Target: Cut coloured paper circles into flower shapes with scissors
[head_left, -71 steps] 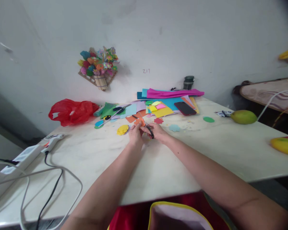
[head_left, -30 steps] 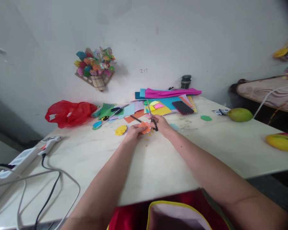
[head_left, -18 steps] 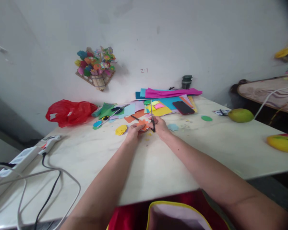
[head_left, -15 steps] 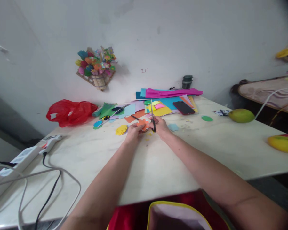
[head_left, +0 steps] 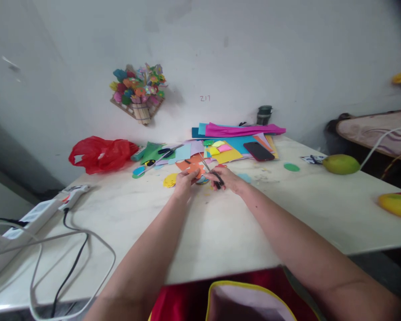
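Observation:
An orange paper flower [head_left: 198,171] is pinched in my left hand [head_left: 186,182] above the middle of the table. My right hand [head_left: 227,179] grips black-handled scissors [head_left: 217,179], their blades pointing up and left, close to the flower's right edge. Just left of my left hand lies a stack of yellow paper flowers [head_left: 169,180]. Light blue paper pieces [head_left: 244,178] rest beyond my right hand. Behind the hands is a sheet of orange paper [head_left: 195,159], partly hidden.
Coloured paper sheets [head_left: 232,151], a phone [head_left: 258,151] and a second pair of scissors [head_left: 167,152] lie at the back. A red plastic bag [head_left: 102,154] sits left, above a power strip [head_left: 23,229] with cables. Mangoes [head_left: 341,164] and a green paper circle [head_left: 291,167] are on the right.
The scissors have swung from nearly upright to a leftward tilt, and my right hand has turned with them. The whole view has shifted slightly.

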The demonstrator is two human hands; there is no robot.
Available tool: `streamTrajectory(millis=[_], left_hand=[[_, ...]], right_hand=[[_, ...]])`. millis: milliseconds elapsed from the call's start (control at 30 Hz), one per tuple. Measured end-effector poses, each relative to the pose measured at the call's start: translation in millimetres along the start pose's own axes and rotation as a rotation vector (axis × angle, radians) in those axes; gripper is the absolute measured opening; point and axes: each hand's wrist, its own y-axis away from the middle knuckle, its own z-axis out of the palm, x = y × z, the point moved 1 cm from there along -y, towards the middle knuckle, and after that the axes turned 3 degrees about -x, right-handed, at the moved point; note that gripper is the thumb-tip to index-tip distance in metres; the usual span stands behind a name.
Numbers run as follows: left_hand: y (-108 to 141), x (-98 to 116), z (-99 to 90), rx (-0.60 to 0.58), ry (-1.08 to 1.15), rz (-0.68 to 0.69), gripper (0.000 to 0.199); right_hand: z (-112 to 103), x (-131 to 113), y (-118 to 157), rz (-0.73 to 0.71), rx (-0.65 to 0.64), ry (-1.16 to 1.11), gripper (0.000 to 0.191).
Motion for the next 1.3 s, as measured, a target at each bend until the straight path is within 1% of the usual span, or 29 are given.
streamTrajectory(millis=[133, 267, 633, 967, 1300], left_hand=[[-1.1, 0.5, -1.4, 0.009, 0.026, -0.017, 0.027], [-1.6, 1.4, -1.7, 0.007, 0.022, -0.014, 0.028], [0.0, 3.9, -0.7, 0.033, 0.011, -0.032, 0.032], [1.4, 5.0, -0.3, 0.012, 0.009, -0.039, 0.028], [0.7, 4.4, -1.5, -0.021, -0.022, -0.024, 0.027]], right_hand=[[-4.1, 1.9, -0.8, -0.006, -0.056, 0.037, 0.040], [-8.1, 3.6, -1.8, 0.013, -0.081, 0.036, 0.040], [-9.9, 4.8, 0.3, 0.037, -0.155, 0.029, 0.034], [-9.5, 7.9, -2.2, 0.017, -0.171, 0.090, 0.034], [-9.4, 4.8, 0.3, 0.023, -0.160, 0.083, 0.033]])
